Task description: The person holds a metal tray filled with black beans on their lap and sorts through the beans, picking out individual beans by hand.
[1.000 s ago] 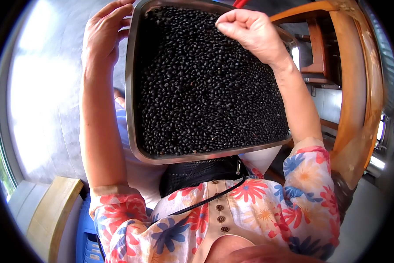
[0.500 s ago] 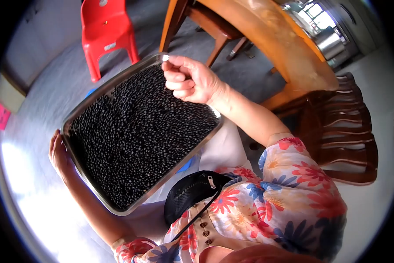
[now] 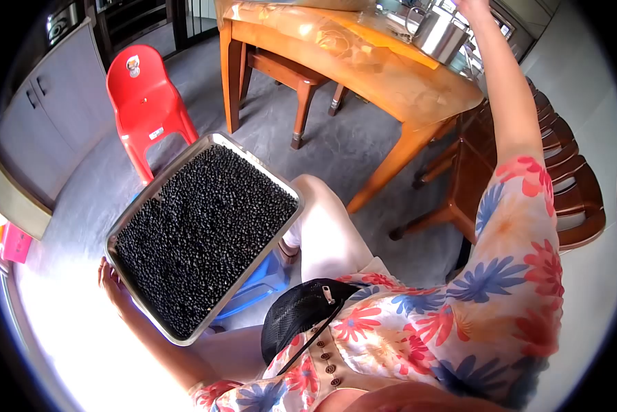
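The tray (image 3: 253,163) of black beans (image 3: 205,226) lies against the left grip (image 3: 109,278), which touches its outer side; whether it clasps is unclear. The right grip (image 3: 472,5), state unreadable, is well apart, near a pot (image 3: 440,38).

"Where is it brightest?"

"On the floor (image 3: 68,329) off the left edge of the tray (image 3: 261,167): it burns out to white."

"Any glare elsewhere?"

"A pale sheen on the top of the desk (image 3: 380,75) and a highlight on the metal pot (image 3: 437,40) near its right end. Under the desk it turns dim grey."

"Sharpness?"

"The beans (image 3: 205,220) look fairly crisp, speckled with tiny glints."

"Distortion?"

"The lens bows the cupboard (image 3: 58,117), black swallows the corners, and a bluish fringe rims the left."
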Available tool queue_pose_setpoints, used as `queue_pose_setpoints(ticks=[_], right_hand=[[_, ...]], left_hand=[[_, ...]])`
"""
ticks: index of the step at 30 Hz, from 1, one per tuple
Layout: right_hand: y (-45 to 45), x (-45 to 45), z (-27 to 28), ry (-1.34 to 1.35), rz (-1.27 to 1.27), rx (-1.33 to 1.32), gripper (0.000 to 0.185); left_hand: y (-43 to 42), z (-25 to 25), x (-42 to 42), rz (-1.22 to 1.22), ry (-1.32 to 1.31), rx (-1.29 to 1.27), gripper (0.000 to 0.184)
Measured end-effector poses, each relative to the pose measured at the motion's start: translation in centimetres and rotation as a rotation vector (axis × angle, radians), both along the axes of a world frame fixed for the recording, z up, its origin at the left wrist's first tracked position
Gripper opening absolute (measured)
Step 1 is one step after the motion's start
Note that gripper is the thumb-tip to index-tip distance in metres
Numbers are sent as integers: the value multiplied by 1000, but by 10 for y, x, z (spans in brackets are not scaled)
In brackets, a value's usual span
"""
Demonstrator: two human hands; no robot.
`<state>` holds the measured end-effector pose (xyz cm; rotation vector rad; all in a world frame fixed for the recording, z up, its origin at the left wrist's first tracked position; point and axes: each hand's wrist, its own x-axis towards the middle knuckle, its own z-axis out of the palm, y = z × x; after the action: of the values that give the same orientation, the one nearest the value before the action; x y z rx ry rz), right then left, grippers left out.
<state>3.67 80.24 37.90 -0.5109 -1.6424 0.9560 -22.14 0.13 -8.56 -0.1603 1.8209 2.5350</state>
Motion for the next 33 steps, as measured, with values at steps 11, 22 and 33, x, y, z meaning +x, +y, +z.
queue_pose_setpoints(ticks=[11,22,33], right_hand=[[31,18,-27,-423,-22,-132,47],[56,22,-24,-424,-74,40,34],[55,18,-7,-641,-131,43,31]], left_hand=[[-10,-9,-6,107,-5,31,28],[-5,3,-4,141,-67,-23,38],[14,47,29,148,-52,6,28]])
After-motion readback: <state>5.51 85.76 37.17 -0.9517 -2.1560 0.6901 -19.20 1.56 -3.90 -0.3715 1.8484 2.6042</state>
